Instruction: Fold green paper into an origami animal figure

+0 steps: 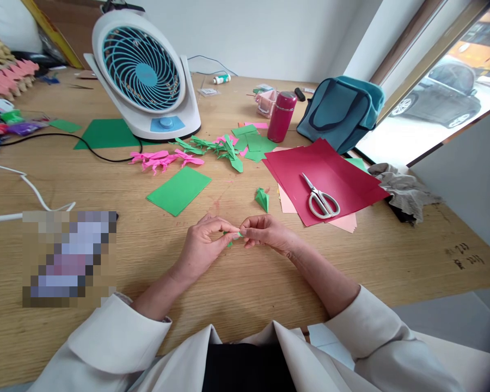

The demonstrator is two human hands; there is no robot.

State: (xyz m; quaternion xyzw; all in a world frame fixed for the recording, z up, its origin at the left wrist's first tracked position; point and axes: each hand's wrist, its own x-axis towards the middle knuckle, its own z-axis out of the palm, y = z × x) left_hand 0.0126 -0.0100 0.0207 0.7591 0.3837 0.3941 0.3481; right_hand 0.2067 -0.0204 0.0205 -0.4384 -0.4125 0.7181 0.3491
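Observation:
Both my hands meet over the wooden table, pinching a small folded piece of green paper (229, 240) that is mostly hidden by my fingers. My left hand (206, 239) grips it from the left with thumb and fingers together. From the right, my right hand (265, 231) holds its other end between thumb and forefinger. Just beyond my right hand lies a green folded paper piece (263, 200). A flat green paper sheet (178, 190) rests beyond my left hand. Pink folded paper figures (165, 159) and green folded paper figures (231, 152) lie farther back.
White-handled scissors (320, 200) lie on red paper sheets (283, 169) at the right. A white fan (147, 76), a red flask (282, 117) and a blue bag (338, 114) stand behind. A blurred-out, phone-like object (71, 256) is at the left, near a white cable (32, 188).

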